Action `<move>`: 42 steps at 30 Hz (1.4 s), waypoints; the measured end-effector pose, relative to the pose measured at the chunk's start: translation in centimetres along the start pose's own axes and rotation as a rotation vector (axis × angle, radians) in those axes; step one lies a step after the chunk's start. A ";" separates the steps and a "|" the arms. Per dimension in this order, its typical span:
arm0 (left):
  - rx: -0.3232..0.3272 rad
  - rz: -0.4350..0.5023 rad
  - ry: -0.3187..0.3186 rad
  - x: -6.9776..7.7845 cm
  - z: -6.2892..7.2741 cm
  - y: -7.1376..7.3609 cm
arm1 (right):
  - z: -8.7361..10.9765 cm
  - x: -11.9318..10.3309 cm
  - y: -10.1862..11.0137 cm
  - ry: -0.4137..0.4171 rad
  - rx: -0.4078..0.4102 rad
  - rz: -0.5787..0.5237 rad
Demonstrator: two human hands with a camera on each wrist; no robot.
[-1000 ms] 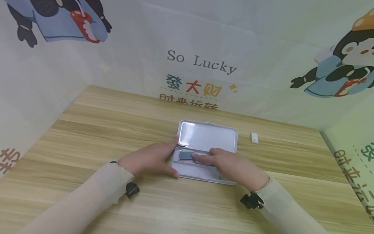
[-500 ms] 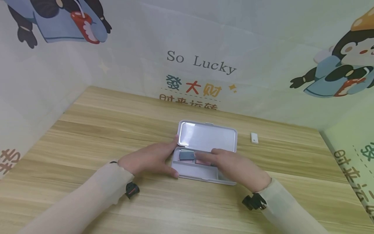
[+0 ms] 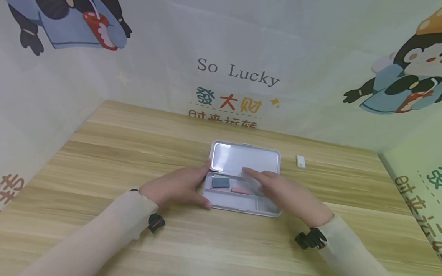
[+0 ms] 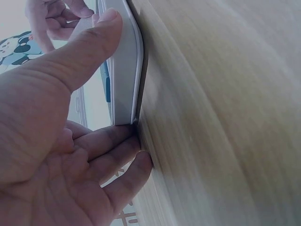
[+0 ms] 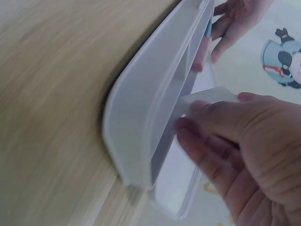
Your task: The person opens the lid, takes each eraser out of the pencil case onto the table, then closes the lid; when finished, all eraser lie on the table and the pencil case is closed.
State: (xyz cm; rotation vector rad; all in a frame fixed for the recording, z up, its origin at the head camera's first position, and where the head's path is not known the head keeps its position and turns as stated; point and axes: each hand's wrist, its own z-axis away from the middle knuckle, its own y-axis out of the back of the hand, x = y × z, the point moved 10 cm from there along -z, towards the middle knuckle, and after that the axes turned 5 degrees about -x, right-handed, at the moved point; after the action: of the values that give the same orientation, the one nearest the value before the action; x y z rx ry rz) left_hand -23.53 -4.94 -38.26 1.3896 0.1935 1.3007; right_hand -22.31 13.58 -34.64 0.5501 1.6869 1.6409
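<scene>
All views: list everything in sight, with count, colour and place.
Case: one, pale grey, open on the table
Blue block: one, blue, in the case, far left
Pale piece: one, whitish, behind the blue block
Pink block: one, pink, right of the blue block
White block: one, white, right of the case
Held block: one, whitish, in the right hand
Table: one, wood-toned, under the case
Backdrop: one, pale, printed, around the table
Wrist devices: two, black, at the wrists
Left hand: one, cream-sleeved, holding the case's left end
Right hand: one, cream-sleeved, over the case's right end
</scene>
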 end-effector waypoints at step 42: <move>-0.018 -0.013 0.028 -0.3 0.0 -0.2 | 8.4 16.0 2.4 -0.328 0.381 -0.279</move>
State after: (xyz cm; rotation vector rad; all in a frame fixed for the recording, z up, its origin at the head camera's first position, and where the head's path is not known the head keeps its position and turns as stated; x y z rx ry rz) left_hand -23.56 -5.08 -38.63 1.3533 0.2081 1.3087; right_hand -27.05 31.19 -34.87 0.6879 1.7397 0.9782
